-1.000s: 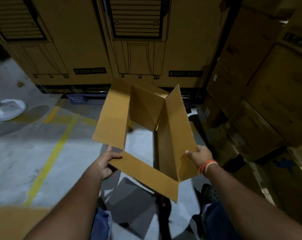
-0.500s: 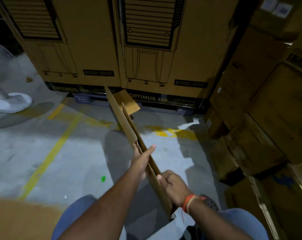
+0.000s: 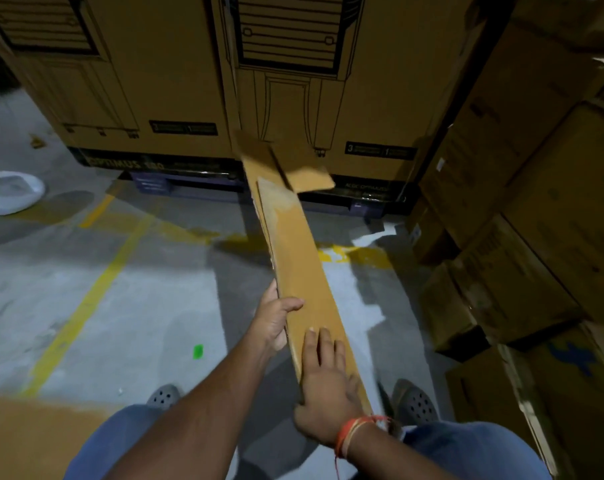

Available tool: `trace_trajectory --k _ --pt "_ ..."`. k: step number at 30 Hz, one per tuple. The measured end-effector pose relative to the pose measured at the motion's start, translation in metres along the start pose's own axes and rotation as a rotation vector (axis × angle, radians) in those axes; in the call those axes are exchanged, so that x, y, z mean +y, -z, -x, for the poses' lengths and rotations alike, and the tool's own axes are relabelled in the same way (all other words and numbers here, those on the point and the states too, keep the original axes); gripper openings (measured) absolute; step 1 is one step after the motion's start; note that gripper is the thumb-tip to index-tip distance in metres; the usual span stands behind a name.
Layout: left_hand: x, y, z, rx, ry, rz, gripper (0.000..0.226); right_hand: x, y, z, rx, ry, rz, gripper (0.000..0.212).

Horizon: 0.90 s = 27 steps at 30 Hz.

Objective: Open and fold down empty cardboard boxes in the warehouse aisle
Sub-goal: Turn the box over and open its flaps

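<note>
A brown cardboard box, collapsed flat, stretches away from me above the floor, seen almost edge-on. Loose flaps stick out at its far end. My left hand grips its left edge, thumb on top and fingers underneath. My right hand, with an orange thread at the wrist, lies flat with fingers together on the top face near my end.
Tall printed cartons on a dark pallet close off the aisle ahead. Stacked brown boxes line the right side. A white fan base stands at far left. Yellow lines cross the concrete floor. Flat cardboard lies bottom left.
The box was open as a tube a second ago. It has been pressed flat, and my right hand has moved from gripping its edge to lying flat on its top face.
</note>
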<state>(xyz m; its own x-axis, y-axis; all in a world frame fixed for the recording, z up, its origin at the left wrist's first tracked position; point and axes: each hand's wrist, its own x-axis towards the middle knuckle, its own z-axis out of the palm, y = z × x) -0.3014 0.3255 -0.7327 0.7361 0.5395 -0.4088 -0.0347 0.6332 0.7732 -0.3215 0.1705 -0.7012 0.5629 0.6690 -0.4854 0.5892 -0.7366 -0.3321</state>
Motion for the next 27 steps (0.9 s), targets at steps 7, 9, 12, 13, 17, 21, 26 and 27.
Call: trace_trajectory --k 7,9,12,13,17,21,26,27 --pt "-0.001 0.082 -0.029 0.208 0.051 -0.131 0.048 0.012 -0.034 -0.043 -0.093 0.129 -0.08 0.095" --pt "-0.013 0.112 -0.04 0.287 0.075 -0.281 0.048 0.035 -0.041 -0.068 -0.13 0.07 -0.076 0.088" --pt "-0.043 0.149 -0.059 0.392 0.08 -0.5 0.049 0.076 -0.047 -0.114 -0.122 -0.108 -0.122 0.076" --pt "-0.051 0.163 -0.066 0.434 0.085 -0.569 0.046 0.087 -0.049 -0.129 -0.099 -0.171 -0.171 0.072" --pt "-0.076 0.229 -0.112 0.583 0.257 -0.859 0.04 0.119 -0.069 -0.178 -0.047 -0.297 -0.313 0.056" --pt "-0.081 0.247 -0.141 0.544 0.367 -1.041 0.038 0.145 -0.096 -0.219 -0.045 -0.356 -0.375 0.05" --pt "-0.096 0.268 -0.171 0.496 0.356 -1.417 0.049 0.157 -0.11 -0.278 -0.008 -0.398 -0.437 0.049" --pt "-0.101 0.273 -0.174 0.502 0.363 -1.42 0.047 0.158 -0.112 -0.29 -0.003 -0.385 -0.427 0.051"
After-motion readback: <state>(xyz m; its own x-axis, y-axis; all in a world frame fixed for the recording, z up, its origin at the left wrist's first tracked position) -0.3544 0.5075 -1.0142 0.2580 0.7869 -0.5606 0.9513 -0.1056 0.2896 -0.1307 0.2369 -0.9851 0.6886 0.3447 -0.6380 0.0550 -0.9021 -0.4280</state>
